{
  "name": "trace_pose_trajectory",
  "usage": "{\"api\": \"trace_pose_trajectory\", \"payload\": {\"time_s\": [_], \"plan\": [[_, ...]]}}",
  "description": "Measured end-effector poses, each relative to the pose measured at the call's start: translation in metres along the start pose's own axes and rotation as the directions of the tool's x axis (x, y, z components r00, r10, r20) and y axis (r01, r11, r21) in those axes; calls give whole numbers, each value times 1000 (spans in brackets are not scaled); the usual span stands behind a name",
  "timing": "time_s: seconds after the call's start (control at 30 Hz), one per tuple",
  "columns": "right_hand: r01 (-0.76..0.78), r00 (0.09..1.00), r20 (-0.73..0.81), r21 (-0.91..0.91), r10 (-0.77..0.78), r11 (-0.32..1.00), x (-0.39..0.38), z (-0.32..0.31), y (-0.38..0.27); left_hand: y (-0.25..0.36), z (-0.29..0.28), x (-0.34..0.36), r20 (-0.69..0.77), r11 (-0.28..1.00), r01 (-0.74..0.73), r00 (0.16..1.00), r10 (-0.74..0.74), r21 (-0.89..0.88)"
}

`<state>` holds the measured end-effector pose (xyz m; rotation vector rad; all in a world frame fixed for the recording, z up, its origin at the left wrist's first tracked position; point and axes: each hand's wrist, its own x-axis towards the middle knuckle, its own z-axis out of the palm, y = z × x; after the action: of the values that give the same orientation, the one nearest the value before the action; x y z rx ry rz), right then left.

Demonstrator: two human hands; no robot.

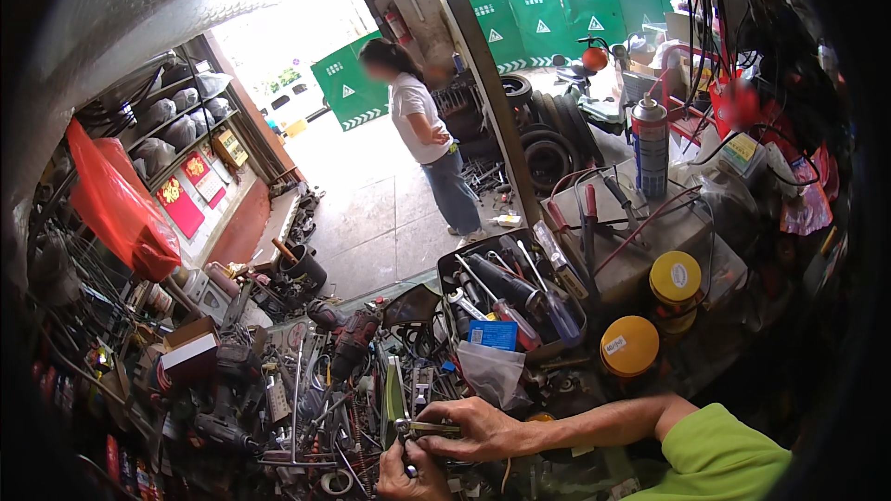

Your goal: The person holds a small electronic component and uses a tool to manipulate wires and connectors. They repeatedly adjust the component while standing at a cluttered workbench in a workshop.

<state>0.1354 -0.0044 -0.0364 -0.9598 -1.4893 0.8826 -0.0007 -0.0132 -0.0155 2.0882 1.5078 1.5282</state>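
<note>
Blown-out daylight, upper left; bright floor (357,223); dim tool clutter (353,343) below; bent edges, black rim

Sleeve (726,453): right side, lime green, short, ending near elbow; plain where seen, soft folds, brighter on upper face, darker toward lower edge of view; fit loose, T-shirt-like
Right forearm (589,429): bare from sleeve to wrist, tapering
Right hand (478,428): bare
Left hand (414,475): bare, partly cut off by lower edge; finer marks too small to tell
</note>
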Motion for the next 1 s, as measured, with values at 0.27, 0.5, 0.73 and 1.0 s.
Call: {"api": "trace_pose_trajectory", "payload": {"time_s": [0.27, 0.5, 0.73, 1.0], "plan": [[-2, 1000, -20, -33, 2, 999, 0, 4, 4, -1, -3, -1, 30, 997, -75, 997, 74, 35], [-105, 991, 56, -187, 118, 977, 2, -4, -2, -1, -3, -3, 63, 993, -119, 991, 117, 27], [0, 1000, -16, -116, -2, 993, 6, 0, -4, 0, -6, -3, 30, 990, -133, 991, 132, 53], [-191, 982, 9, 137, 191, 972, 9, -12, -14, -28, 7, -4, 15, 979, -204, 979, 205, -20]]}}
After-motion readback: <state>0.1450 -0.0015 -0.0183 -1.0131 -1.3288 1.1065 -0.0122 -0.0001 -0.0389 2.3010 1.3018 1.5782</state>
